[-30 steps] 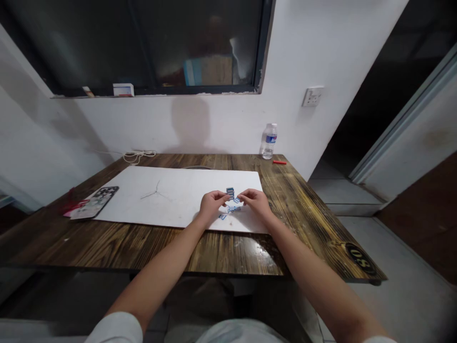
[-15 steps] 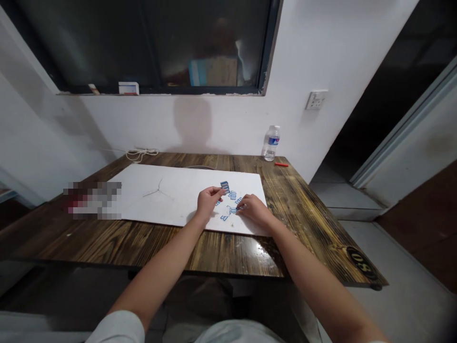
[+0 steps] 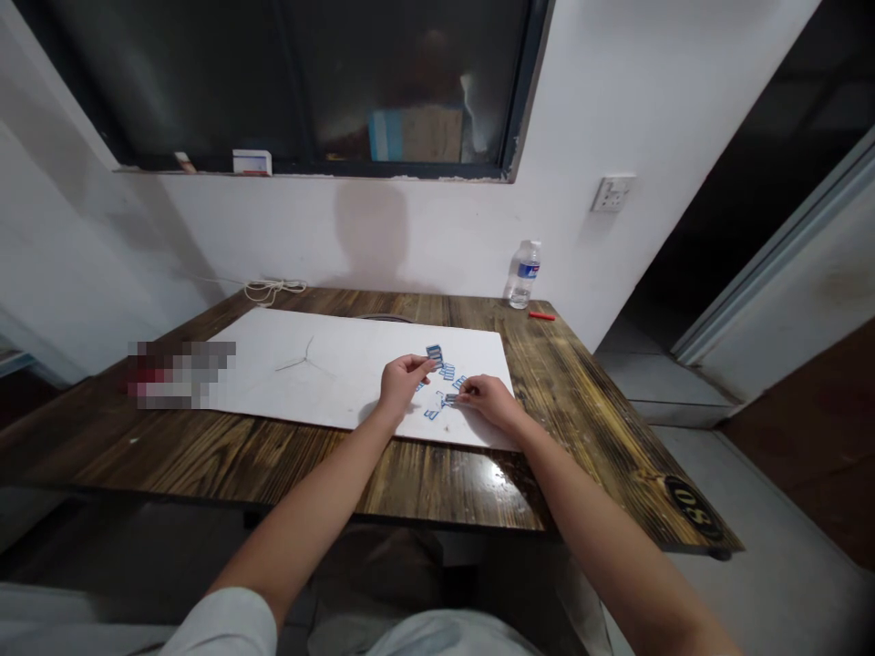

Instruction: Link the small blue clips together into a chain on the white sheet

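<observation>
My left hand [image 3: 400,384] is closed in a pinch on a small blue-edged piece [image 3: 435,353] with dark and pale stripes, held above the white board [image 3: 355,364]. To its right, my right hand [image 3: 492,401] pinches another small blue-edged piece [image 3: 451,399] low over the board. Between the hands lies a loose blue-edged piece [image 3: 447,372] with a comb-like outline. A further loose piece [image 3: 431,414] rests nearer the board's front edge. More such pieces are partly hidden by my fingers. Their exact kind is too small to make out.
The board lies on a dark wooden table [image 3: 273,465]. A water bottle [image 3: 523,275] and a red stick-like item [image 3: 542,316] stand and lie at the back right. A white cable [image 3: 273,290] is coiled at the back left. Thin dark strands [image 3: 304,359] cross the board's left part.
My hands have moved apart; my right hand has come down toward the board and now pinches a piece there. A loose piece between them shows more fully. The view has shifted slightly.
</observation>
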